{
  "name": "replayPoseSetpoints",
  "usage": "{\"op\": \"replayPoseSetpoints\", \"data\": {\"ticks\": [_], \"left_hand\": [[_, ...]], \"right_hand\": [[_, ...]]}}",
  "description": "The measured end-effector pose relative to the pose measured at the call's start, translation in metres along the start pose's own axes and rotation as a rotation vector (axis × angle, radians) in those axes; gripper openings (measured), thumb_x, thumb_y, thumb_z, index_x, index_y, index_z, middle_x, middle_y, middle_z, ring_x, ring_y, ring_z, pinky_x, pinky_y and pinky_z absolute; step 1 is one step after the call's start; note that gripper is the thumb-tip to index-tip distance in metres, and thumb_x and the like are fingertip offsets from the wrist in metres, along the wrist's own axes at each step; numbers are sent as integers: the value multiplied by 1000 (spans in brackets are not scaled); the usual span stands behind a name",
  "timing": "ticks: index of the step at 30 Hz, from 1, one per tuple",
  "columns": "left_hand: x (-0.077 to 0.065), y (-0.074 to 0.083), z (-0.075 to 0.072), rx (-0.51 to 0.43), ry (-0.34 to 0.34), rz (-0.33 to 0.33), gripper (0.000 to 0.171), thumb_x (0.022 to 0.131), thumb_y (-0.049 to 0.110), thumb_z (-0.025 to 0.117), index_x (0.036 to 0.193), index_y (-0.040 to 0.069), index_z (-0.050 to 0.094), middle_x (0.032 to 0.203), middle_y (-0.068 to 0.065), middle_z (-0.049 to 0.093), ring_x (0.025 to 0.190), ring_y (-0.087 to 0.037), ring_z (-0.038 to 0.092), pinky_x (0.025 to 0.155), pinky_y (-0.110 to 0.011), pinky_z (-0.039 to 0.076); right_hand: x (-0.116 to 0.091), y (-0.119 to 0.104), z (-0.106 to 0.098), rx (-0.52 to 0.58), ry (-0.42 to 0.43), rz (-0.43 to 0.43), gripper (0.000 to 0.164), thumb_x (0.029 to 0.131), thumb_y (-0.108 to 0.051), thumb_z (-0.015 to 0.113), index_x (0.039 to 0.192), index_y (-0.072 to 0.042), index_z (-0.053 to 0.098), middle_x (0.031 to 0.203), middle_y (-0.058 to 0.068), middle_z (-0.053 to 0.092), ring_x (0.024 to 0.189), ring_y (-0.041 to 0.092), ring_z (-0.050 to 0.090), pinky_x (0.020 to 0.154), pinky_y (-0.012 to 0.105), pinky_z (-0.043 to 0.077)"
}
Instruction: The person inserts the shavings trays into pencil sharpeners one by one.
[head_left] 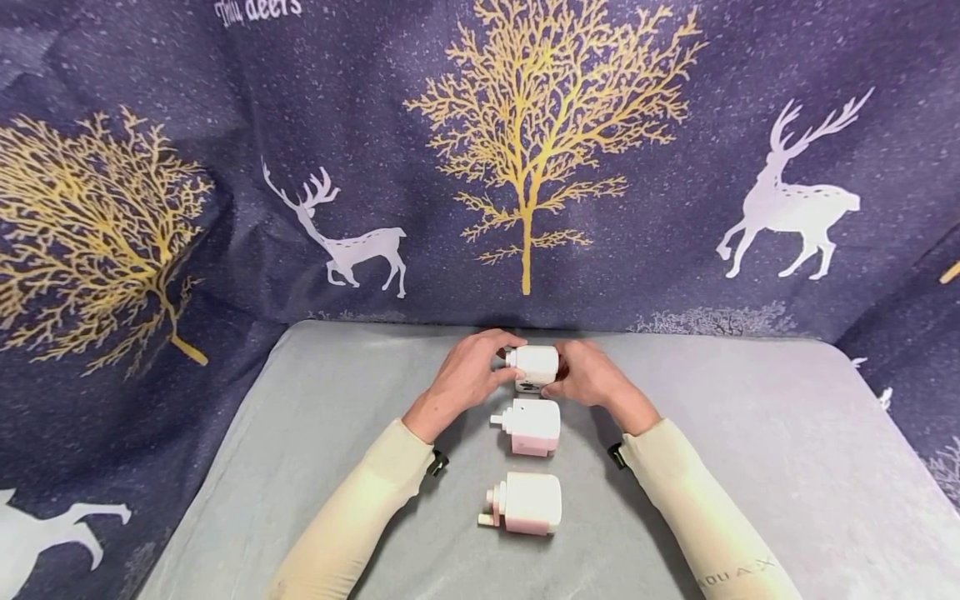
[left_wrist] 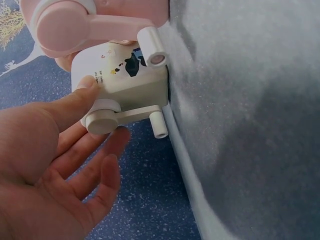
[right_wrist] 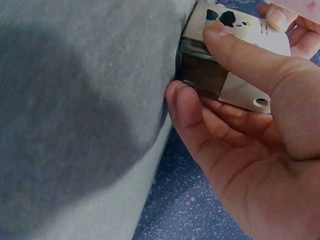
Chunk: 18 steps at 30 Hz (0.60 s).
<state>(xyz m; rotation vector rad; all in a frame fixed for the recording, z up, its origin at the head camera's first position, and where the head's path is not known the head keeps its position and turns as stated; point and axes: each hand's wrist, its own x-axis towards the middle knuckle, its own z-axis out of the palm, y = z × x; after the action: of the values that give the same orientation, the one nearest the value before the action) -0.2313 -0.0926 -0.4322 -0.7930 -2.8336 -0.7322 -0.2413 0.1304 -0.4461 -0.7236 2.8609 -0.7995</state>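
Observation:
A white crank pencil sharpener (head_left: 537,362) with a dark printed picture stands at the far edge of the table, between both hands. My left hand (head_left: 471,368) holds it on the crank side. In the left wrist view, the thumb presses the sharpener's (left_wrist: 140,87) printed face and the other fingers reach behind the crank (left_wrist: 137,113). From the opposite side my right hand (head_left: 592,375) grips it. The right wrist view shows that thumb on the printed face beside the dark see-through shavings drawer (right_wrist: 200,74), fingers curled round the back.
Nearer on the grey table (head_left: 750,433) stand two pink and white crank sharpeners in a line, the middle one (head_left: 536,427) and the nearest one (head_left: 532,502). Their cranks point left. A dark blue cloth (head_left: 465,283) with deer and trees hangs behind the table.

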Motion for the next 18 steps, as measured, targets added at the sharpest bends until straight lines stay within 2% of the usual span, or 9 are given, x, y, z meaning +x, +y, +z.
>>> {"op": "replayPoseSetpoints", "data": {"ticks": [18], "left_hand": [[0,1,-1,10,-15,0,48,85,37,75,129,23,64,117,6,62,96,-9,58,78,-30,50]], "right_hand": [[0,1,2,-11,26,-12,39,67,-23,88,93,-9,63,74,-3,65,66,10,59,64,32,52]]}}
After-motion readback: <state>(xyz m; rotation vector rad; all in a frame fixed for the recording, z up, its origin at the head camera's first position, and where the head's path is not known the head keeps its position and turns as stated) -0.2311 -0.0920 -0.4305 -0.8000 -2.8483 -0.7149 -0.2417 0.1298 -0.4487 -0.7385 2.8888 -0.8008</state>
